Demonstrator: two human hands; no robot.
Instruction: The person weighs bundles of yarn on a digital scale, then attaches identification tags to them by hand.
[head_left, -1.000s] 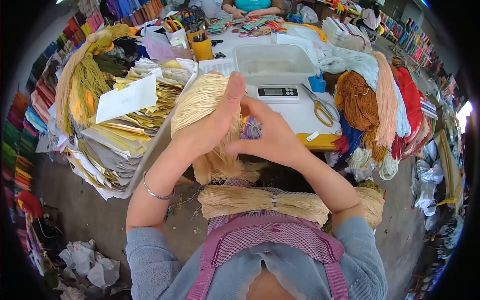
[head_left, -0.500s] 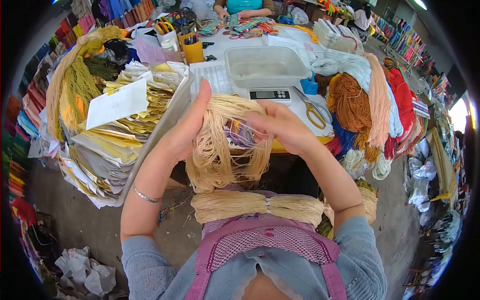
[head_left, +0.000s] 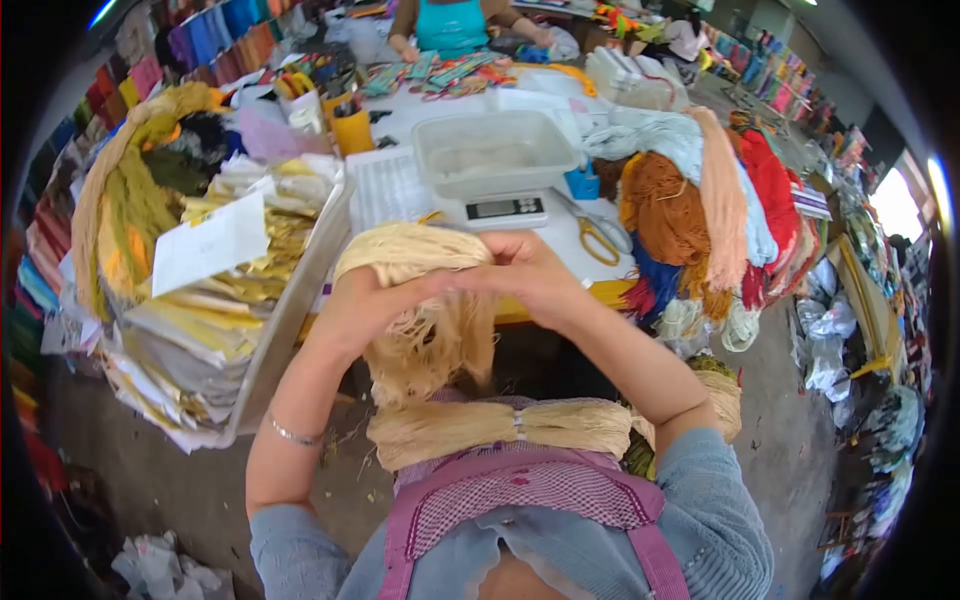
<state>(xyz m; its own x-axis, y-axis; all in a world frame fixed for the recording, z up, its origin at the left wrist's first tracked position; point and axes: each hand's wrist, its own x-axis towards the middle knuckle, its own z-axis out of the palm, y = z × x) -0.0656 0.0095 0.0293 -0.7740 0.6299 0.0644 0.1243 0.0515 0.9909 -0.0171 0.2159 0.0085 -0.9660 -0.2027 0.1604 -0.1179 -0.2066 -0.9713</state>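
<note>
A loose cream yarn hank hangs between my hands at the table's front edge, its strands dropping toward my lap. My left hand is closed round the hank's left side, with its fingers hidden in the yarn. My right hand pinches the hank's right side, and the hands meet at the middle. Across my lap lies a second cream yarn bundle, tied at its centre. Just beyond my hands is a digital scale with a clear plastic tub behind it.
A bin of paper packets stands at left beside green yarn. Scissors and brown yarn lie at right. A yellow cup holds tools. Across the table a person is near patterned pieces.
My hands have come together, and the spread hank is now bunched between them. My left thumb has folded down over the yarn. The view has shifted, and the other person's hands are farther apart.
</note>
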